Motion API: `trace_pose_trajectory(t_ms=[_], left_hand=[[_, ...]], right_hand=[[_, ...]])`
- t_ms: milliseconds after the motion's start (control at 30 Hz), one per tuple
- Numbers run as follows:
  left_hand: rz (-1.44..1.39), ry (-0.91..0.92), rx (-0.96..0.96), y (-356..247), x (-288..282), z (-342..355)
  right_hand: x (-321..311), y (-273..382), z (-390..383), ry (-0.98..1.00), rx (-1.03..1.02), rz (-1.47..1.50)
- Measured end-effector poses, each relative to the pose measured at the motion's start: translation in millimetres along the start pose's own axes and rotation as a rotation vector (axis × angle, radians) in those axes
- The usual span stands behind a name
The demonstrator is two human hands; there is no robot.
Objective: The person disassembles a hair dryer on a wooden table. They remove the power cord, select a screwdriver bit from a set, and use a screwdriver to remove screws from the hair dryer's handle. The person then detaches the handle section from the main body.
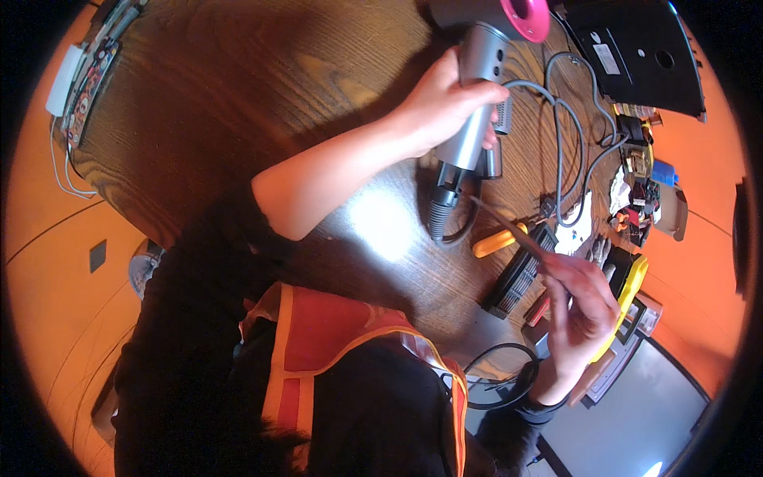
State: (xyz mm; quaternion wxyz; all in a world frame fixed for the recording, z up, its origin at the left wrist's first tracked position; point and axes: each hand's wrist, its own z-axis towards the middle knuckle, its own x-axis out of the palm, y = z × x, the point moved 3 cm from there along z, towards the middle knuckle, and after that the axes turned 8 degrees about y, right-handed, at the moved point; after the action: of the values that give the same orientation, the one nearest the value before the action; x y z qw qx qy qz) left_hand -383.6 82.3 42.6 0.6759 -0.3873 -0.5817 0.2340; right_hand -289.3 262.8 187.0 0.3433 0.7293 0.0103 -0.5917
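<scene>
My left hand (pixel 449 107) is wrapped round the grey handle of a hair dryer (pixel 482 56), whose dark head with a pink ring reaches the top edge of the view. At the handle's lower end a black inner part shows, with the ribbed cord sleeve (pixel 439 219) hanging below it. My right hand (pixel 582 306) pinches slim dark tweezers (pixel 513 226). Their tip points up and left toward that black part; whether it touches cannot be made out. A yellow-handled tool (pixel 499 241) and a black slotted bar (pixel 520 274) lie beside the tweezers.
The grey cord (pixel 560 143) loops across the wooden table (pixel 199 95). A black panel (pixel 636 56) stands at the far right, above a cluster of small parts and tools (pixel 640 199). A laptop-like grey screen (pixel 628 413) sits at the near right. Electronics with a white cable (pixel 67 79) lie far left.
</scene>
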Motion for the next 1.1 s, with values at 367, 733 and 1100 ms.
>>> trace_pose_trajectory(t_ms=[367,733,1100], left_hand=[[0.751,-0.321,0.235,-3,-20,-2],[0.931,-0.116,0.451,1,96,-88],[-0.014,0.096,0.065,69,156,-66]], right_hand=[[48,-99,-96,-0.620,0.139,0.883],[65,-123,-97,-0.635,0.090,1.358],[64,-110,-102,-0.511,0.109,1.512]])
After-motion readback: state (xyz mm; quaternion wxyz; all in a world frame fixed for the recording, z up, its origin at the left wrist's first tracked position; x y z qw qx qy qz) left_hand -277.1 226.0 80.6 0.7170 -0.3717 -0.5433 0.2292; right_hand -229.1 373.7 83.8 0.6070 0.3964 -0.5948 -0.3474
